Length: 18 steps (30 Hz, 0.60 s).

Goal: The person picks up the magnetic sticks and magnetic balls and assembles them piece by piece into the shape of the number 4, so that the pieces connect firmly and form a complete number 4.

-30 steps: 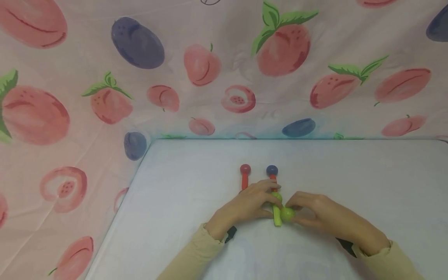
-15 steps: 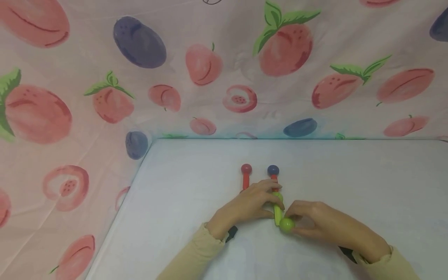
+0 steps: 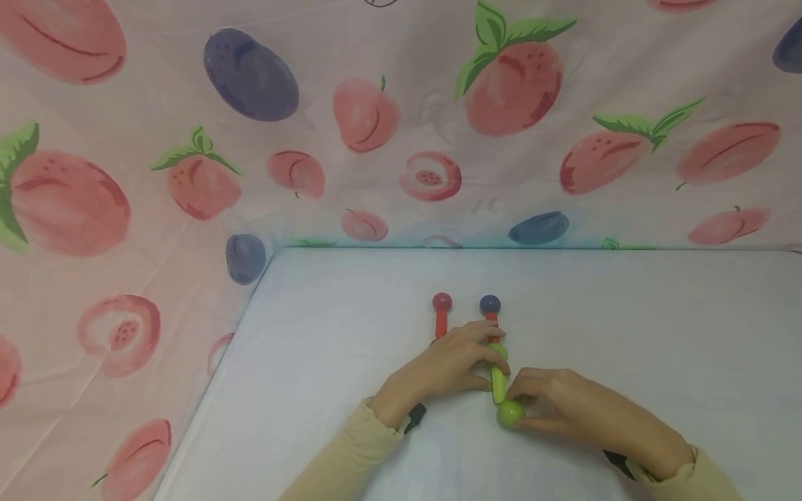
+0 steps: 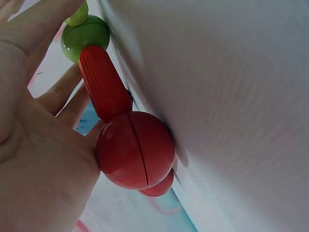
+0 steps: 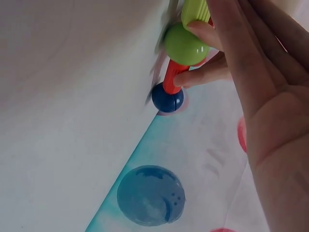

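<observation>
In the head view my left hand holds a yellow-green rod, thumb and index finger at its sides. At that rod's far end is a green ball, joined by a red rod to a blue ball. My right hand pinches another green ball between thumb and fingers, at the yellow-green rod's near end; whether they touch is hard to tell. Beneath my left palm a large red ball is joined by a red rod to the far green ball.
Another red ball with a red rod lies on the far side of my left hand. All of it lies on a white table. A fruit-printed cloth stands behind and at the left.
My right hand has brought its green ball from beside the yellow-green rod towards me, down to the rod's near end. My left hand keeps its place on the pieces.
</observation>
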Motion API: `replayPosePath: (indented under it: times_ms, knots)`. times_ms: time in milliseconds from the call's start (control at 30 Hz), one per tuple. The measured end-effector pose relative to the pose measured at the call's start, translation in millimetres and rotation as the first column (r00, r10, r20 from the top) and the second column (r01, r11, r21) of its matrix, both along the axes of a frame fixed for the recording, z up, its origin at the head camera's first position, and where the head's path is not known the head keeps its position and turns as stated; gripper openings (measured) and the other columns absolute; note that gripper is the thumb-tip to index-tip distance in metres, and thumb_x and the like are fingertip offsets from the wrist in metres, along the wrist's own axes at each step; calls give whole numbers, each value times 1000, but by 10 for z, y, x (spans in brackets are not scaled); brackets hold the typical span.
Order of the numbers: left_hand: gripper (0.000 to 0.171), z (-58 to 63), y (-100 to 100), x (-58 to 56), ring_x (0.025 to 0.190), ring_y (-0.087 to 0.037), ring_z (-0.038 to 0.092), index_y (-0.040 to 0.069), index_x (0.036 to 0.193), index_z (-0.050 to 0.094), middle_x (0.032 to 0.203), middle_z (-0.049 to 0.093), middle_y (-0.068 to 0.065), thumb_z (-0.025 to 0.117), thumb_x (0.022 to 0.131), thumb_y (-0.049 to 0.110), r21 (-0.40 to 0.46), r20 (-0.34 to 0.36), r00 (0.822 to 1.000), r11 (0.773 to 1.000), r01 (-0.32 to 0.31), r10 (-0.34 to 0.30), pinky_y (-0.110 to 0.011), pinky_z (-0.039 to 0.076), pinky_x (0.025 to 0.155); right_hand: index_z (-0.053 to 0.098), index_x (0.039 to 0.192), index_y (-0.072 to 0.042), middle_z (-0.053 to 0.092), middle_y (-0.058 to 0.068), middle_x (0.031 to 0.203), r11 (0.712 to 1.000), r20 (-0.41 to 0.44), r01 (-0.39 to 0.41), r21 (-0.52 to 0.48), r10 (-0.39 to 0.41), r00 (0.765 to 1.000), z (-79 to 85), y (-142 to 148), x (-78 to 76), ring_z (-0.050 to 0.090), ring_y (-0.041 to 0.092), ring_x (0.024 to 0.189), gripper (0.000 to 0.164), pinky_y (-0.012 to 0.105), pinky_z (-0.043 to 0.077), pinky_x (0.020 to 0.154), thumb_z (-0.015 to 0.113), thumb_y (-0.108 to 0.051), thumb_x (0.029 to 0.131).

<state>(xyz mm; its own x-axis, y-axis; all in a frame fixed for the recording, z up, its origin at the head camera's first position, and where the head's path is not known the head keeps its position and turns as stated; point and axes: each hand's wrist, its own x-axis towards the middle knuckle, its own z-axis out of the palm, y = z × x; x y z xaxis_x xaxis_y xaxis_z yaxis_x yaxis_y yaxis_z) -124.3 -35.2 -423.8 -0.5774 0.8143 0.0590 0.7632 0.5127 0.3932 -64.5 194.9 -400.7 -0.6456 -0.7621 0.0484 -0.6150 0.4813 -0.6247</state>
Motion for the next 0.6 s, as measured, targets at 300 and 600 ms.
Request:
replayPosePath:
  times_ms: [300,600]
  knots:
    - [28,11,0,1,140,-15,38,27,110,75,145,52,-2,82,82,27,-3,13,1000,1000,0,0,-35,35,115,72,107,-16,67,-14,103,1000,-27,0,27,1,1000,-19,-66,17,61,-3,92,20,23,57,74,75,-25,88]
    - [28,13,13,3,140,-16,39,26,109,75,144,53,-2,83,82,26,-9,-3,1000,1000,3,-3,-32,33,117,73,103,-15,68,-14,99,999,-79,8,32,-5,997,-46,-103,28,61,-3,88,20,22,56,73,78,-21,85]
